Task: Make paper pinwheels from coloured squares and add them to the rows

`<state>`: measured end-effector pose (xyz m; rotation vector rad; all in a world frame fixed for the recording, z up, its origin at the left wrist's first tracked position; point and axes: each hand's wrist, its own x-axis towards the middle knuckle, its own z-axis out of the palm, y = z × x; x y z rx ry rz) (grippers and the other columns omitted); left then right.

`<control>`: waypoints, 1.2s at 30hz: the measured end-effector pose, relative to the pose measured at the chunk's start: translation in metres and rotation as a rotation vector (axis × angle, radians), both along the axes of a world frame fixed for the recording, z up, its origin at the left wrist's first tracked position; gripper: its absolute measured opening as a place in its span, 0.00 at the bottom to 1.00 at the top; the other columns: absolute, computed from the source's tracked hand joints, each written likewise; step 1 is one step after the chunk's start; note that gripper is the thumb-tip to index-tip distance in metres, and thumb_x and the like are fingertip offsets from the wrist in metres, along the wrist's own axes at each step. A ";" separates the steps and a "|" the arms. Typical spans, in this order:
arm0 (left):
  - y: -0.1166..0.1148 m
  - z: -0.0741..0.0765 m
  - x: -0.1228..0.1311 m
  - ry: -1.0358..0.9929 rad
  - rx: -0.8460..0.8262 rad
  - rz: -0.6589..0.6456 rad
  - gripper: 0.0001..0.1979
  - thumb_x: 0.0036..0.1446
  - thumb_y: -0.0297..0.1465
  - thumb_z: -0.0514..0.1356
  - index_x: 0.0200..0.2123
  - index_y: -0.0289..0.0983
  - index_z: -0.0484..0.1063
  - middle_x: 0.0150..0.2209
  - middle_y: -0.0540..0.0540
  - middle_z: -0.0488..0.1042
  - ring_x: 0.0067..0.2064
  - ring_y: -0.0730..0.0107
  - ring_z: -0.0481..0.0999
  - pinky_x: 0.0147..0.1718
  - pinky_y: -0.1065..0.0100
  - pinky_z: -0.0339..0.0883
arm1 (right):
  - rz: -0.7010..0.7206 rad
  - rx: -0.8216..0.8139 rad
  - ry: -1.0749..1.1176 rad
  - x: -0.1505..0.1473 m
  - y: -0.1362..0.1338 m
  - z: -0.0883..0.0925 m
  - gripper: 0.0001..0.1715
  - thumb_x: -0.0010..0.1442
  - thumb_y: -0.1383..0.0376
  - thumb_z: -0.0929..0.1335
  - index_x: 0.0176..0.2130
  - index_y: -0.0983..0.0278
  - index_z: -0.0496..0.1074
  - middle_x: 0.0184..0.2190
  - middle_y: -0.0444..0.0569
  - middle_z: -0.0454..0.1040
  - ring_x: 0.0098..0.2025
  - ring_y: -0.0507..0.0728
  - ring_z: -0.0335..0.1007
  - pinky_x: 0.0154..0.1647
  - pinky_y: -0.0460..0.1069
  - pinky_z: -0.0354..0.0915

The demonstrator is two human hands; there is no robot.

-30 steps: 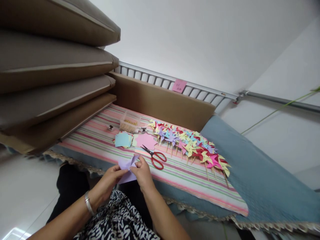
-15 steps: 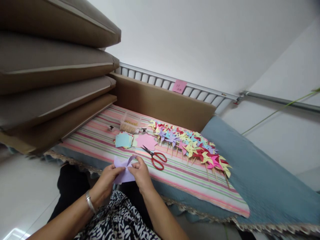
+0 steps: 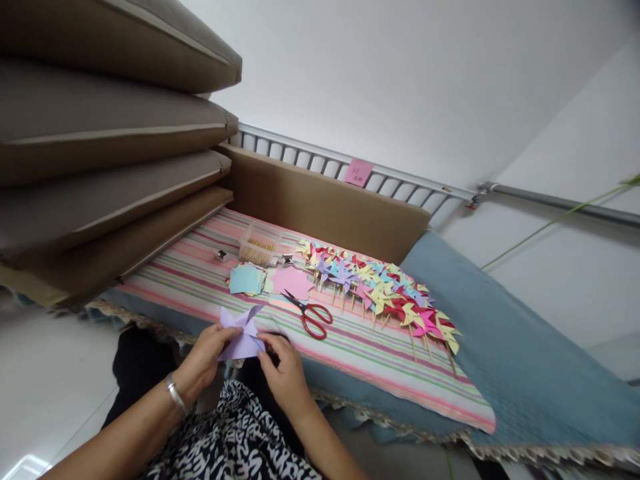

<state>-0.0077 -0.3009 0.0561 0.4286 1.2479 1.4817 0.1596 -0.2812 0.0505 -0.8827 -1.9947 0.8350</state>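
A lilac paper square (image 3: 241,333) with cut, folded corners is held at the near edge of the striped cloth (image 3: 210,273). My left hand (image 3: 204,357) pinches its left side, a bracelet on that wrist. My right hand (image 3: 286,370) grips its lower right corner with closed fingers. Red-handled scissors (image 3: 313,315) lie just beyond my right hand. A stack of coloured paper squares (image 3: 247,279) and a pink cut sheet (image 3: 293,282) lie farther back.
Several finished paper pinwheels on sticks (image 3: 385,293) lie in a row to the right. A clear box of toothpicks (image 3: 259,248) stands at the back. Brown cushions (image 3: 100,120) are stacked at left, a cardboard panel (image 3: 325,207) behind, a blue blanket (image 3: 525,373) at right.
Both hands shifted a little left and toward me with the lilac paper. My right hand dropped from the paper's upper edge to its lower right corner; more of the paper now shows.
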 end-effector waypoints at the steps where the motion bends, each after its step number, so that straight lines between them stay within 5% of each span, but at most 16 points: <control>1: 0.000 0.000 0.000 0.009 -0.002 -0.004 0.11 0.33 0.30 0.68 0.23 0.31 0.73 0.18 0.48 0.75 0.20 0.72 0.70 0.21 0.71 0.62 | -0.019 -0.027 0.014 -0.003 0.002 -0.001 0.21 0.56 0.73 0.65 0.48 0.60 0.72 0.42 0.47 0.75 0.43 0.55 0.71 0.47 0.48 0.65; 5: -0.002 -0.003 -0.001 0.038 -0.009 -0.015 0.11 0.34 0.31 0.68 0.23 0.31 0.74 0.18 0.47 0.75 0.20 0.71 0.70 0.21 0.71 0.61 | -0.042 -0.051 0.019 -0.010 0.008 -0.005 0.22 0.54 0.76 0.64 0.47 0.60 0.72 0.39 0.46 0.76 0.38 0.54 0.72 0.41 0.47 0.67; 16: -0.003 0.007 -0.001 0.050 -0.009 -0.035 0.09 0.33 0.30 0.67 0.18 0.33 0.72 0.15 0.50 0.72 0.18 0.73 0.67 0.19 0.72 0.58 | 0.057 0.151 -0.049 -0.001 0.007 0.003 0.20 0.54 0.78 0.64 0.40 0.60 0.76 0.45 0.52 0.73 0.49 0.56 0.67 0.51 0.51 0.63; 26: -0.003 -0.009 0.002 0.073 -0.014 -0.088 0.12 0.34 0.30 0.68 0.26 0.30 0.76 0.20 0.47 0.76 0.20 0.72 0.69 0.21 0.72 0.59 | -0.090 -0.147 -0.001 -0.018 0.009 0.014 0.06 0.49 0.71 0.71 0.29 0.59 0.78 0.52 0.52 0.70 0.58 0.62 0.60 0.57 0.59 0.56; 31: -0.007 -0.008 0.008 0.069 -0.009 -0.121 0.10 0.35 0.29 0.67 0.26 0.31 0.76 0.20 0.48 0.76 0.21 0.72 0.69 0.22 0.73 0.58 | -0.144 -0.137 -0.030 -0.024 0.009 0.015 0.04 0.48 0.71 0.72 0.25 0.61 0.76 0.42 0.51 0.73 0.54 0.61 0.63 0.57 0.57 0.55; 36: -0.008 -0.004 0.010 0.041 -0.007 -0.139 0.10 0.36 0.29 0.66 0.26 0.31 0.76 0.20 0.47 0.76 0.22 0.71 0.69 0.23 0.73 0.57 | -0.152 -0.116 -0.060 -0.024 0.009 0.014 0.06 0.50 0.73 0.70 0.26 0.62 0.75 0.48 0.53 0.71 0.58 0.62 0.58 0.58 0.57 0.53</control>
